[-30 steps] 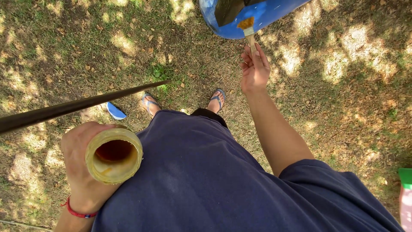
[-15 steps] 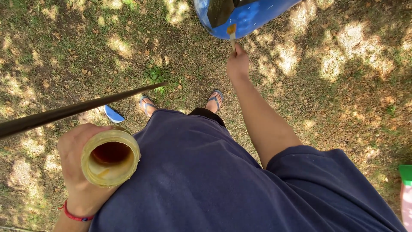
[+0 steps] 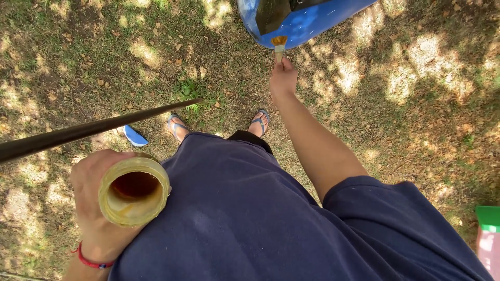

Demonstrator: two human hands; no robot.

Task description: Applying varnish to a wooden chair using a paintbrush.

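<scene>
Ground [image 3: 416,104]: dry grass and bare soil with scattered brown leaves, dappled with sun and shade; it fills the view around the person's dark blue shirt.
Dark blue shirt [image 3: 234,218]: the landmark, filling the lower middle of the view, seen from above on the person looking down.
Blue container [image 3: 312,21]: a large blue vessel with a dark opening, at the top edge, well above the shirt and partly cut off.
Dark pole [image 3: 94,130]: a long thin dark rod running from the left edge toward the upper left of the shirt, tilted slightly upward to the right.
Bamboo tube [image 3: 134,191]: a thick pale yellow hollow tube, its open end facing the camera with a reddish-brown inside, pressed just left of the shirt.
Left hand [image 3: 96,203]: wrapped around the bamboo tube, fingers closed on it; a red cord sits on the wrist.
Right hand [image 3: 283,78]: arm stretched out above the shirt, fingers pinched together on the handle of a small brush.
Brush [image 3: 279,46]: small, light handle, yellowish-orange bristles touching the rim of the blue container.
Sandalled feet [image 3: 259,124]: two feet in blue-strapped sandals on the ground just above the shirt's hem.
</scene>
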